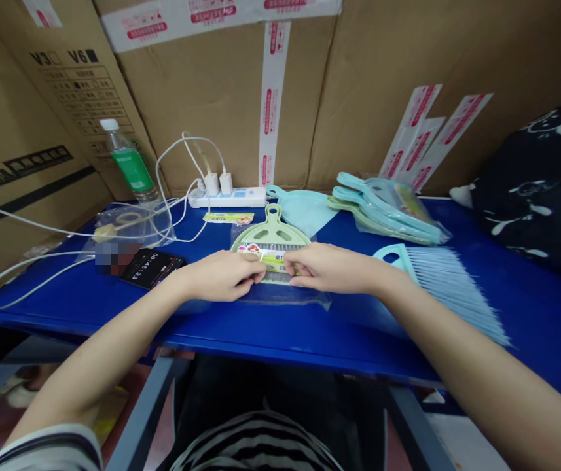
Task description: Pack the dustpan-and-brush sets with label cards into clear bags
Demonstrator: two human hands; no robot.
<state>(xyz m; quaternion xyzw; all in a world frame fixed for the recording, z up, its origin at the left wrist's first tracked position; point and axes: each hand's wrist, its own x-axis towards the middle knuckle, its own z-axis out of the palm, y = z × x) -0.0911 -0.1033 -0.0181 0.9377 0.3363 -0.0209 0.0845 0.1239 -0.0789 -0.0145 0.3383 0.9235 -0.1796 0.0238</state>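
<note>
Near edge: the blue, smooth-surfaced tabletop (304,330) runs across the view; the person's black-and-white striped garment (260,435) is below it.
Left hand (228,275): fingers curled; grip closed on the left part of the package at mid-tabletop.
Right hand (326,267): fingers bent inward; grip closed on the package at the right end of its label.
Package: a pale green plastic dustpan-and-brush set (274,230) in a clear plastic bag, lying flat between the hands, handle loop directed away from the person; the yellow-green printed label (274,260) crosses the grey bristles.
Loose brush: a light blue brush with long bristles (452,284), lying right of the right hand, partly behind the forearm.
Phone: a black, flat phone (151,268), left of the left hand, displaying 00:46:23.
Label strip: a yellow-green printed strip (228,218), flat, beyond the left hand.
Loose dustpan: a light blue plastic dustpan (307,208), just beyond the package.
Stack: bagged light blue and green sets (388,206), far right.
Power strip: white, rectangular plastic unit (248,196) carrying two white chargers.
Bottle: clear plastic, green-labelled, white-capped bottle (133,170), far left.
Rear wall: brown cardboard (300,98) with red-and-white tape.
</note>
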